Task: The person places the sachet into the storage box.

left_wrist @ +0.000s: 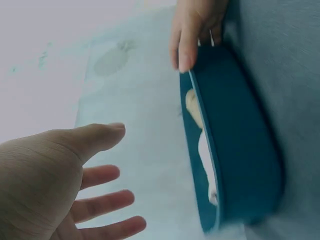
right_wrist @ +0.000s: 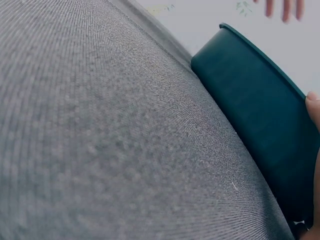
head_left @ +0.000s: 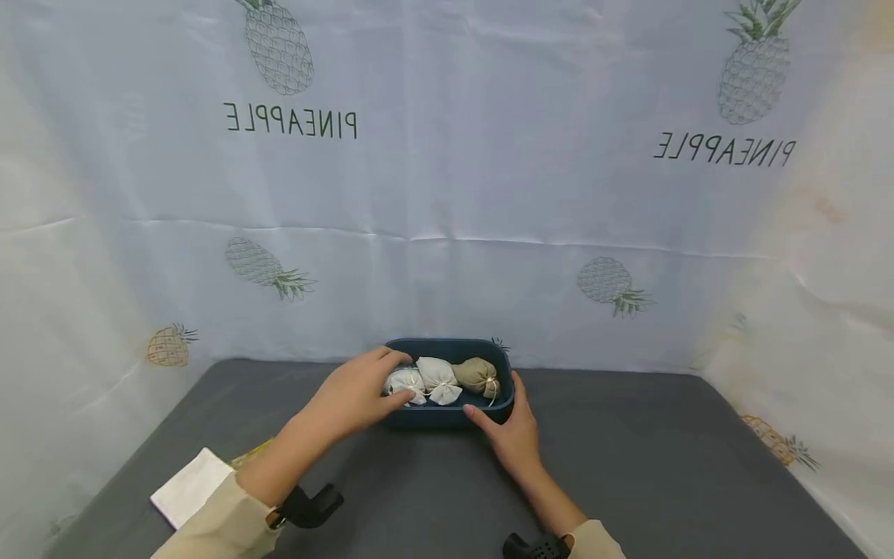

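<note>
A dark teal oval tray (head_left: 433,419) stands at the back middle of the grey table. Inside lie two white tied sachets (head_left: 438,379) and a tan one (head_left: 478,375). My left hand (head_left: 400,377) hovers over the tray's left end by the leftmost white sachet (head_left: 410,383). In the left wrist view its fingers (left_wrist: 100,175) are spread and hold nothing, beside the tray (left_wrist: 240,150). My right hand (head_left: 494,397) grips the tray's right end, thumb on the front wall and fingers (left_wrist: 187,40) over the rim. The right wrist view shows the tray's outer wall (right_wrist: 255,110).
A white folded sheet (head_left: 192,485) lies at the front left of the table (head_left: 663,466), with something yellow-green (head_left: 247,454) poking out behind it. A pale pineapple-printed curtain (head_left: 447,155) closes off the back and both sides.
</note>
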`<state>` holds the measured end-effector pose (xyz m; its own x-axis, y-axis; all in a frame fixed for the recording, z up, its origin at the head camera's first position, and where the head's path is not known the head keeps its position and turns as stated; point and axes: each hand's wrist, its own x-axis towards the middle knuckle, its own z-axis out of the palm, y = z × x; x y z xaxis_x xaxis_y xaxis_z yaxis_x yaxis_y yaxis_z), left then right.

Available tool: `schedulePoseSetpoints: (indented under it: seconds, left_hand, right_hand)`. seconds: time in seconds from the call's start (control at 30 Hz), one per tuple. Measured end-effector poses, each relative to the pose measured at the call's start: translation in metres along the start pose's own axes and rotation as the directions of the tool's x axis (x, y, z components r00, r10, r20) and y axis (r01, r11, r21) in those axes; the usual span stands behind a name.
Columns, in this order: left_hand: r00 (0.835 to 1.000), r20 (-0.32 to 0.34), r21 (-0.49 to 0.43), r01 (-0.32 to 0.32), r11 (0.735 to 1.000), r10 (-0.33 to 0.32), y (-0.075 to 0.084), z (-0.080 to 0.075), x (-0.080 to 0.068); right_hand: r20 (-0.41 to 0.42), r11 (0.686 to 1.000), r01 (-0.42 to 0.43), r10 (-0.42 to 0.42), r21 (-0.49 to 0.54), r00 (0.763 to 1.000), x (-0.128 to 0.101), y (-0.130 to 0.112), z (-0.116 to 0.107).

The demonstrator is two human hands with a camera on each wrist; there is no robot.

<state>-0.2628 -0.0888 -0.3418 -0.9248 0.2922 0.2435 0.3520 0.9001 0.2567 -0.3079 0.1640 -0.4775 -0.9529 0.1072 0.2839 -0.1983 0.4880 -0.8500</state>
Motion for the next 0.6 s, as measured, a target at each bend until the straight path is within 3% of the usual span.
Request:
schedulePoseSetpoints:
  seconds: [0.3, 0.6]
  left_hand:
    - [0.99, -0.023, -0.021, 0.139, 0.99, -0.14, -0.045, -0.015, -0.068]
    - [0.976, 0.026, -0.096, 0.216, 0.972, -0.215, -0.077, -0.004, -0.117]
  right_hand:
    - [0.018, 1.0, 0.0, 0.0, 0.004, 1.0, 0.0, -0.003, -0.001]
    - [0.02, 1.0, -0.005, 0.005, 0.001, 1.0, -0.002, -0.004, -0.002]
